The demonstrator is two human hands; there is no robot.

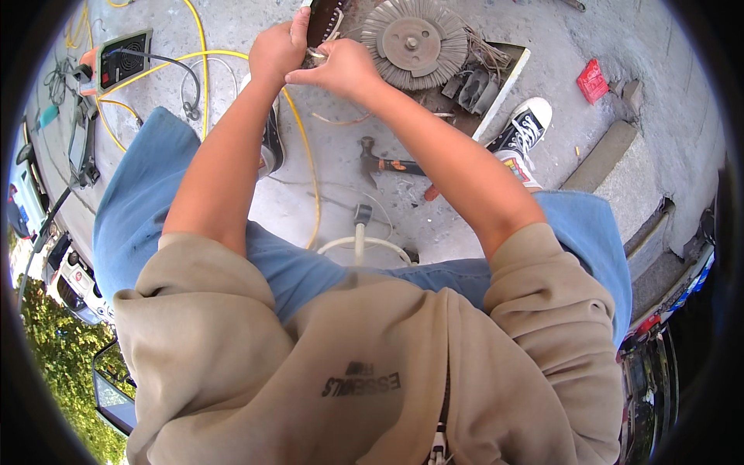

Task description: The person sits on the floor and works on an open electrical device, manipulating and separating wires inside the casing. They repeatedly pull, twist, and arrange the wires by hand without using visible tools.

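My left hand (277, 53) is closed at the edge of a dark curved part with a row of slots (325, 17), its thumb pointing up along it. My right hand (347, 70) is beside it, thumb and fingers pinched on a pale strand, perhaps wire (316, 54), at that part's near end. The two hands almost touch. Just right of them lies a round, grey finned disc (411, 45) with a hub. Below my right forearm a claw hammer (391, 165) with a black and orange handle rests on the ground.
Metal scraps (473, 89) and a bundle of thin wires (488, 53) lie by a pale-edged tray (508, 89). A yellow hose (306, 147) crosses the concrete. At left stands an orange and black machine (116, 62); at right, a red packet (593, 81) and a concrete block (620, 159).
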